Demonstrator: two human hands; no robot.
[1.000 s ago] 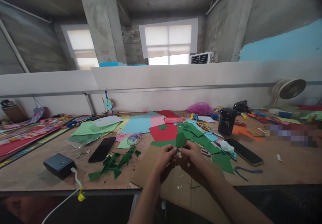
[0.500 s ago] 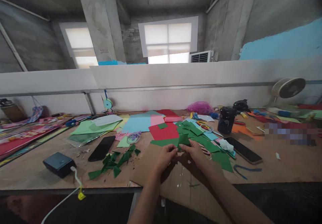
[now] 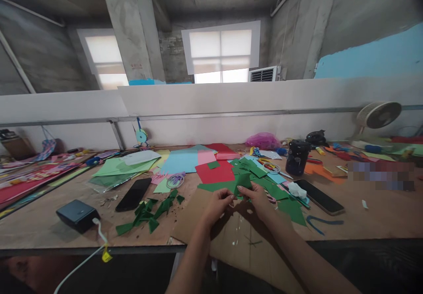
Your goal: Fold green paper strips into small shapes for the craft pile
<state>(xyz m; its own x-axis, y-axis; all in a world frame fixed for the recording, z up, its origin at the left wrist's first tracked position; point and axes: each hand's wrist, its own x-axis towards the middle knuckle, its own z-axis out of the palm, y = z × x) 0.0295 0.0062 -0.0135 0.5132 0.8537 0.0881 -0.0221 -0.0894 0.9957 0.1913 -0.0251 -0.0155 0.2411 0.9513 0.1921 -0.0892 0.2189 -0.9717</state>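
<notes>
Above a sheet of brown cardboard (image 3: pixel 191 217), my right hand (image 3: pixel 259 199) pinches a small folded piece of green paper (image 3: pixel 243 180) between thumb and fingers. My left hand (image 3: pixel 220 203) is closed in a pinch at the paper's lower left corner; what lies between its fingertips is hidden. Behind the hands are many cut green paper pieces (image 3: pixel 257 170) and a red sheet (image 3: pixel 213 175). Folded green pieces (image 3: pixel 145 214) lie in a loose pile to the left. Under the right hand, scissors (image 3: pixel 271 198) show in part.
A black phone (image 3: pixel 134 195) and a dark box with a white cable (image 3: pixel 77 214) lie left. On the right are another phone (image 3: pixel 320 197), crumpled white tissue (image 3: pixel 297 190), a dark cup (image 3: pixel 297 158) and a blue strip (image 3: pixel 324 221). A fan (image 3: pixel 380 114) stands far right.
My right hand has moved slightly to the right, and the green paper has shifted and turned a little with it. My left hand stays nearly where it was.
</notes>
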